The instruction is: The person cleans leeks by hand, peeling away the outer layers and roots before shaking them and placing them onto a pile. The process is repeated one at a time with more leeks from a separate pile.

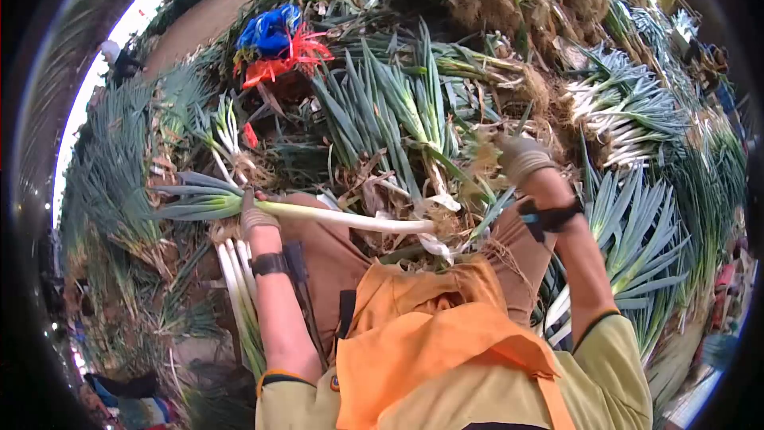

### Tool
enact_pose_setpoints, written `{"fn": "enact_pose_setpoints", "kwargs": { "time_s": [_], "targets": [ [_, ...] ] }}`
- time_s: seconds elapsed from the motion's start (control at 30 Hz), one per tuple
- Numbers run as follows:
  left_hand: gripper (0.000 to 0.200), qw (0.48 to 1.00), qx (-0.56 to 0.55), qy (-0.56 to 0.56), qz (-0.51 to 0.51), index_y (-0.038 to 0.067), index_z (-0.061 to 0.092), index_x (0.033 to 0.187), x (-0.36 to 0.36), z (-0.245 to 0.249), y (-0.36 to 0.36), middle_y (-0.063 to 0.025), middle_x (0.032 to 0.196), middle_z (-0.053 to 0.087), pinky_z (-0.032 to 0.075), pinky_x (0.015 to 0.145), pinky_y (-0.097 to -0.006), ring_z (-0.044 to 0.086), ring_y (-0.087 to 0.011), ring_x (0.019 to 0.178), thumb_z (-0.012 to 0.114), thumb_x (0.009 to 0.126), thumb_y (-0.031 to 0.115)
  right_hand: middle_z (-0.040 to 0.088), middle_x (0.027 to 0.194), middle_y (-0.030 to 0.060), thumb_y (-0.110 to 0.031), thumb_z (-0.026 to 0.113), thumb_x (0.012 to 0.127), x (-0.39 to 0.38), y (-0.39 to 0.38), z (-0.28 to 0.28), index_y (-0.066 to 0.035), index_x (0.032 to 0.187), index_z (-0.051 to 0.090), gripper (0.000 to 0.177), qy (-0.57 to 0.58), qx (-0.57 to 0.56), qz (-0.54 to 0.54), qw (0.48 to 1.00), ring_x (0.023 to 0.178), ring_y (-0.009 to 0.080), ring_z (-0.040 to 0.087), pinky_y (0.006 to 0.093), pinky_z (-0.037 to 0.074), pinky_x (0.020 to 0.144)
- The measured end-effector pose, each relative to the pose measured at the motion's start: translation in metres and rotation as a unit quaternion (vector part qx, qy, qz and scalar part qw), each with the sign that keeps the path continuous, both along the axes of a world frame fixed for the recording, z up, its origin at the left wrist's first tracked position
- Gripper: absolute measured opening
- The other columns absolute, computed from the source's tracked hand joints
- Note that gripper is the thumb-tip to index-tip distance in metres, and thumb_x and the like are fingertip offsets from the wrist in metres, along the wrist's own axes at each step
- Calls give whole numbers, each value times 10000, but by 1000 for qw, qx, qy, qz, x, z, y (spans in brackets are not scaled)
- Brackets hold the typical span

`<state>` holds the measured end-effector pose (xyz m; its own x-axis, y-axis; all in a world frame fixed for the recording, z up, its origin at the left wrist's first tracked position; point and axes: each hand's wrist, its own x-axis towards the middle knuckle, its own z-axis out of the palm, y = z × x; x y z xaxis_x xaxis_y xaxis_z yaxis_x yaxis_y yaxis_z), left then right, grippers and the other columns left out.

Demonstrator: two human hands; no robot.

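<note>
My gloved left hand (256,213) is closed around a leek (342,216) where its leaves meet the pale shaft. The leek lies almost level across my lap, with leaves to the left and roots to the right. My right hand (521,158), also gloved, is raised beyond my right knee and smeared by motion; its fingers cannot be made out. Blurred, yellowish dry leaf matter (484,155) shows beside it. Loose leek leaves and peeled scraps (390,183) lie in front of my knees.
Cleaned leeks with white shafts (625,143) are stacked at the right, and more leeks (239,287) lie by my left thigh. Red and blue plastic ties (282,44) sit on the pile ahead. Soil-covered root bundles (493,0) rise at the back. Another person (119,60) is far left.
</note>
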<state>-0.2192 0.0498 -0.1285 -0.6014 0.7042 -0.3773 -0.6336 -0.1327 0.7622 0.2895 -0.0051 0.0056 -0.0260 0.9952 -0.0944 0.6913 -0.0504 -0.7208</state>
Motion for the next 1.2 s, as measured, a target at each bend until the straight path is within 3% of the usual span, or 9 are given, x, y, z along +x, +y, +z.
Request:
{"fn": "enact_pose_setpoints", "kwargs": {
  "time_s": [0.03, 0.17, 0.2, 0.33, 0.57, 0.73, 0.8, 1.1, 1.2],
  "targets": [
    [212, 1000, 6, -2, -6, 113, 438, 697, 21, 22, 1, 6, 550, 438, 390, 420, -249, 414, -105, 431, 594, 783, 229, 570, 999, 163, -96, 540, 750, -17, 12, -1, -67, 1022, 550, 274, -367, 32, -11, 930, 773, 308, 587, 364, 477, 631],
    [243, 995, 52, 5, -82, 74, 474, 756, 106, 93, -24, -31, 647, 506, 434, 516, -259, 483, -120, 544, 522, 833, 299, 591, 882, 136, -206, 573, 739, -71, 20, -54, -107, 1006, 537, 287, 231, 183, 107, 950, 789, 306, 579, 371, 477, 643],
    [246, 991, 70, -3, -115, 48, 498, 798, 122, 96, -30, -53, 694, 527, 445, 584, -278, 504, -149, 600, 510, 839, 291, 598, 872, 120, -201, 601, 707, -106, -22, 33, -120, 1004, 532, 316, -108, 214, 139, 961, 792, 302, 581, 373, 475, 650],
    [399, 909, 83, 59, -403, -17, 514, 1018, 188, 109, -70, -141, 978, 545, 367, 879, -327, 509, -234, 911, 417, 864, 338, 598, 771, 119, -191, 599, 655, -162, -34, 8, -121, 890, 574, 246, -84, 165, 107, 977, 713, 271, 586, 370, 447, 614],
    [490, 954, 8, -18, -300, 55, 400, 1215, 215, 110, -70, -142, 1205, 443, 283, 978, -440, 402, -285, 1128, 426, 843, 373, 584, 619, 47, -182, 567, 650, -52, -135, -20, -131, 660, 585, 55, -172, 171, -57, 968, 617, 254, 589, 377, 439, 555],
    [508, 669, 162, -195, -699, 48, 395, 1215, 259, 64, -79, -139, 1219, 434, 240, 1010, -430, 382, -281, 1153, 473, 820, 358, 587, 620, 101, -181, 558, 679, 55, -282, -44, -142, 728, 620, 89, -254, 7, -217, 943, 612, 291, 597, 359, 479, 555],
    [548, 705, 117, -232, -659, -1, 408, 1183, 309, 67, -95, -152, 1175, 445, 229, 1011, -436, 387, -284, 1131, 557, 738, 283, 618, 720, 100, -200, 547, 718, 112, -345, -76, -163, 787, 638, 120, -112, -277, -462, 835, 674, 275, 609, 360, 483, 607],
    [428, 421, -82, -239, -871, 61, 391, 1220, 440, 99, -211, -156, 1187, 452, 407, 871, -440, 449, -323, 1087, 476, 842, 243, 574, 1013, 154, -204, 447, 815, 198, -590, -130, -47, 946, 598, 255, -158, -266, -824, 474, 917, 329, 547, 401, 443, 723],
    [435, 408, -106, -180, -889, 74, 386, 1216, 457, 74, -212, -141, 1158, 472, 428, 845, -426, 463, -309, 1077, 511, 827, 226, 568, 1064, 124, -191, 437, 833, 228, -643, -285, -73, 977, 602, 249, -198, -450, -709, 505, 973, 270, 546, 371, 443, 752]
  ]
}}
